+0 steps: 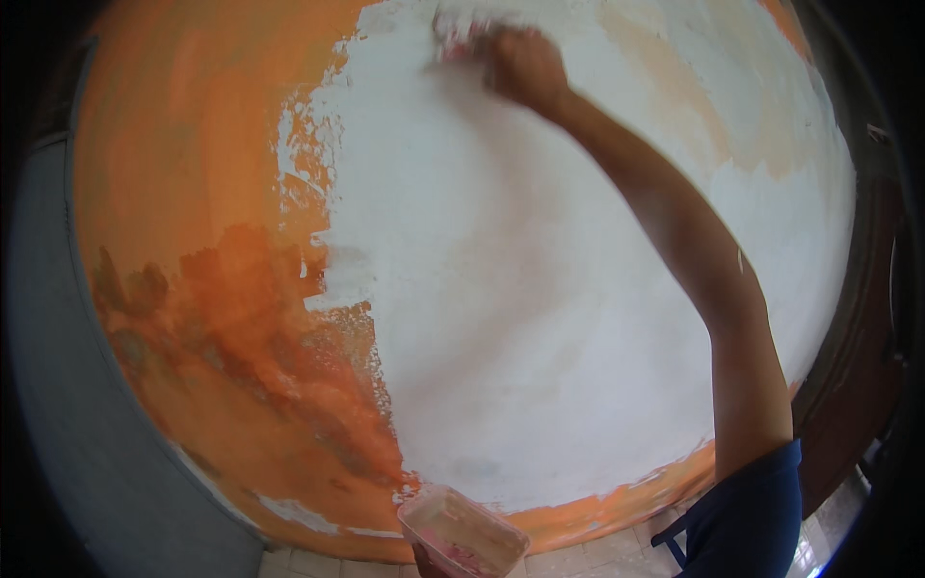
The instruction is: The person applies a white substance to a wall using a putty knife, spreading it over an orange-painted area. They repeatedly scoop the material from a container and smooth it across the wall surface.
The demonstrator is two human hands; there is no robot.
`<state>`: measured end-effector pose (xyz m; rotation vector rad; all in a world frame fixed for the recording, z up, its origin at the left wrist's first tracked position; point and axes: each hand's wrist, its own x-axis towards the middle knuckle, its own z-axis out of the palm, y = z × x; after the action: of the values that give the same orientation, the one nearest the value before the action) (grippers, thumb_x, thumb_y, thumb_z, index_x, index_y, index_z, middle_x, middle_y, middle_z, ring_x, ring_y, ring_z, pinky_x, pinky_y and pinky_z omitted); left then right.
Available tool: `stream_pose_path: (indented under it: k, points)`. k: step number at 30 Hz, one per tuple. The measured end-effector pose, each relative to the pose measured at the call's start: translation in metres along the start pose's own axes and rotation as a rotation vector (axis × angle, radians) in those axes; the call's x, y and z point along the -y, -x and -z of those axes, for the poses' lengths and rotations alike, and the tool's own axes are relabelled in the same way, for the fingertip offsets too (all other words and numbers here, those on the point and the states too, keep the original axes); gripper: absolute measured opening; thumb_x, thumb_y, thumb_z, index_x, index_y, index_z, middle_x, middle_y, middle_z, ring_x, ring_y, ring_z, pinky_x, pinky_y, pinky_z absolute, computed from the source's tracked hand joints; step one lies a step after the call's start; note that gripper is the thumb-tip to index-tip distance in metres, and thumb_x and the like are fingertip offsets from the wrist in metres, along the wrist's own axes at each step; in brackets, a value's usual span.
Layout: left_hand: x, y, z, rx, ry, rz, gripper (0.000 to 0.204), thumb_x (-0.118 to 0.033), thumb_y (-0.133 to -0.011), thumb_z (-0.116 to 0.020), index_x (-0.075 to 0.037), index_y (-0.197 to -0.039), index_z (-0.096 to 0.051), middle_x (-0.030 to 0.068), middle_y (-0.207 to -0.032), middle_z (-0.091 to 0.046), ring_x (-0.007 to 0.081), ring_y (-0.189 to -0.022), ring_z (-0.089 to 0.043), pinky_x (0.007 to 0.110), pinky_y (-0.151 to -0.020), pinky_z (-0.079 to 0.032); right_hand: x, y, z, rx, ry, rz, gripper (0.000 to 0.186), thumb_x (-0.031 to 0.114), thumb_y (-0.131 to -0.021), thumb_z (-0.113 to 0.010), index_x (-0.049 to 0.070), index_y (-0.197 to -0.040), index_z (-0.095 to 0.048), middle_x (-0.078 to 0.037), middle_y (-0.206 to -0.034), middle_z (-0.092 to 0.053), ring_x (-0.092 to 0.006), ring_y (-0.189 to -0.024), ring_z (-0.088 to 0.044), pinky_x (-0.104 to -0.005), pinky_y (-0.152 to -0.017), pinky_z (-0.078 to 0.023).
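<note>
My right hand (525,67) grips a painting tool (462,39) with pink and white on it, raised against the upper middle of the wall; motion blurs the tool, so its exact kind is unclear. The wall (578,250) is coated white over much of its middle and right, with thin peach showing through at upper right, and is orange on the left (183,144) and along the bottom. At the lower middle, my left hand (426,559) holds a shallow, pale pink plastic container (462,530) with some pink matter inside. Most of that hand is hidden under the container.
A grey panel (48,337) stands along the left edge. A dark brown vertical surface (848,318) runs down the right side. Pale floor tiles (617,549) show below the wall. My arm and dark blue sleeve (742,511) come in from the lower right.
</note>
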<state>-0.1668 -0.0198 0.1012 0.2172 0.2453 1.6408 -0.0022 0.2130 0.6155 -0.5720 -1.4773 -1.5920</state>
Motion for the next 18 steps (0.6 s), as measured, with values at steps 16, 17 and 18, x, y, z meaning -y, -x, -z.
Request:
stream_pose_path:
  k: [16,17,18]
  points:
    - [-0.015,-0.002,0.002,-0.006,0.049,0.059,0.066,-0.061,-0.083,-0.042,-0.02,-0.134,-0.035,0.0078,-0.127,-0.045,0.0321,-0.115,-0.045,0.054,-0.094,-0.038,-0.049,-0.102,0.03,-0.15,0.073,-0.388,0.012,0.012,-0.065,-0.057,0.004,-0.07,-0.065,-0.021,-0.073,-0.063,-0.036,-0.071,-0.062,-0.044,-0.065,-0.05]
    - [-0.013,-0.004,0.007,-0.015,0.016,0.033,0.066,-0.061,-0.083,-0.042,-0.02,-0.134,-0.035,0.0078,-0.127,-0.045,0.0323,-0.114,-0.045,0.055,-0.094,-0.038,-0.038,-0.105,0.022,-0.141,0.069,-0.407,0.012,0.012,-0.065,-0.057,0.004,-0.069,-0.064,-0.021,-0.073,-0.063,-0.036,-0.071,-0.062,-0.0441,-0.065,-0.05]
    - [-0.014,-0.006,0.008,-0.033,-0.022,-0.012,0.067,-0.062,-0.083,-0.043,-0.02,-0.134,-0.035,0.0078,-0.127,-0.045,0.0324,-0.114,-0.045,0.055,-0.094,-0.038,-0.019,-0.101,0.019,-0.02,0.042,-0.406,0.011,0.012,-0.065,-0.057,0.005,-0.069,-0.064,-0.021,-0.073,-0.063,-0.0361,-0.071,-0.062,-0.0441,-0.065,-0.05]
